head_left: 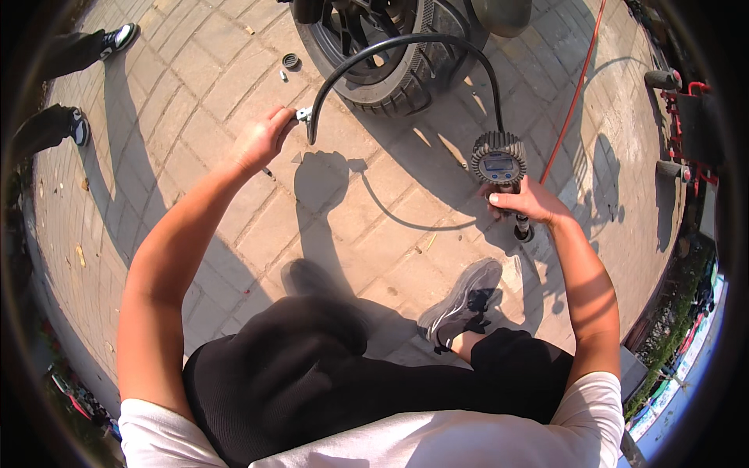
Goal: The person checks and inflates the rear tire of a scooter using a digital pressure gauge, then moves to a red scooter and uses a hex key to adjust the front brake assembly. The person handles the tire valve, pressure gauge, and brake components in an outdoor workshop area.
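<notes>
My left hand [266, 137] grips a metal air chuck [304, 114] at the end of a black rubber hose [404, 40]. The hose arches up and over to a digital tire inflator gauge [498, 162] with a ribbed rubber casing and a small display. Below the gauge head, my right hand [526, 202] is wrapped around its handle, thumb on the near side. Ahead stands a wheel with a treaded tire [398, 96] and dark spokes. The chuck is apart from the wheel, to its left.
A round black cap [290, 61] and a small metal piece [283, 75] lie on the paving [234, 88]. A red air line [576, 99] runs up at the right. Another person's shoes [120, 38] are at upper left. A red-framed wheeled object [690, 134] stands at far right.
</notes>
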Action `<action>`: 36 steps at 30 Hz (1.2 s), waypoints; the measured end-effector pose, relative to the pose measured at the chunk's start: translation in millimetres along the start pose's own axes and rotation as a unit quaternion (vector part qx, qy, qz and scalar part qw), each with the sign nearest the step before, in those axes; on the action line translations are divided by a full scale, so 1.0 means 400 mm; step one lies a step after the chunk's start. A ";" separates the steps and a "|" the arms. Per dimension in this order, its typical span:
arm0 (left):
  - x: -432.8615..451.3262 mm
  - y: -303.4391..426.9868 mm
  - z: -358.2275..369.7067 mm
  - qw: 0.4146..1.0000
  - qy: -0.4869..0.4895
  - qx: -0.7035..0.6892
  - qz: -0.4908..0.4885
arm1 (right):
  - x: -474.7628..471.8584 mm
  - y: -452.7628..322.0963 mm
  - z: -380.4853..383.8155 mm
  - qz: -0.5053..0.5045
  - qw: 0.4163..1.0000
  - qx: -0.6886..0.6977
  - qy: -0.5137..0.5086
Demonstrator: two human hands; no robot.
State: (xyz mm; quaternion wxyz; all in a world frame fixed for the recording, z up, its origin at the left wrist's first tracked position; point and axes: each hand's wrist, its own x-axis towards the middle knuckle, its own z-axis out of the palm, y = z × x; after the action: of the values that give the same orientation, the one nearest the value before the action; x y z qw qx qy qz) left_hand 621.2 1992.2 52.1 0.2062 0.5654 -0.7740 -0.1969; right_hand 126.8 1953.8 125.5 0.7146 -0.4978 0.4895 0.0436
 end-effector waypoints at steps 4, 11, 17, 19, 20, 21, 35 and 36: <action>-0.101 0.028 0.005 0.945 -0.295 0.059 0.125 | 0.018 0.108 -0.078 -0.050 0.966 -0.253 0.011; -0.036 -0.121 -0.023 0.966 -0.153 -0.005 -0.207 | -0.006 0.255 -0.158 -0.036 0.783 -0.587 0.202; -0.087 -0.139 -0.028 0.953 -0.257 0.024 -0.156 | -0.016 0.280 -0.108 -0.041 0.744 -0.617 0.255; -0.131 -0.125 -0.032 0.948 -0.289 0.029 -0.132 | -0.004 0.272 -0.084 -0.060 0.756 -0.605 0.242; -0.147 -0.120 -0.030 0.944 -0.306 0.048 -0.112 | 0.005 0.265 -0.071 -0.076 0.761 -0.598 0.239; -0.159 -0.118 -0.026 0.944 -0.312 0.066 -0.086 | 0.013 0.255 -0.057 -0.060 0.766 -0.595 0.236; -0.069 -0.043 -0.003 0.974 -0.178 0.026 -0.137 | -0.044 0.078 -0.009 -0.167 0.801 -0.542 0.193; -0.025 -0.017 -0.009 0.977 -0.133 -0.014 -0.164 | -0.076 0.070 -0.024 -0.155 0.800 -0.550 0.182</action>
State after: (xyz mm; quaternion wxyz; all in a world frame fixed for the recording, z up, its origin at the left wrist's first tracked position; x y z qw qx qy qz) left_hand 631.0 1999.5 50.4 0.0740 0.6503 -0.6885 -0.3122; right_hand 89.6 1973.5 129.0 0.2155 -0.8755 0.4199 0.1030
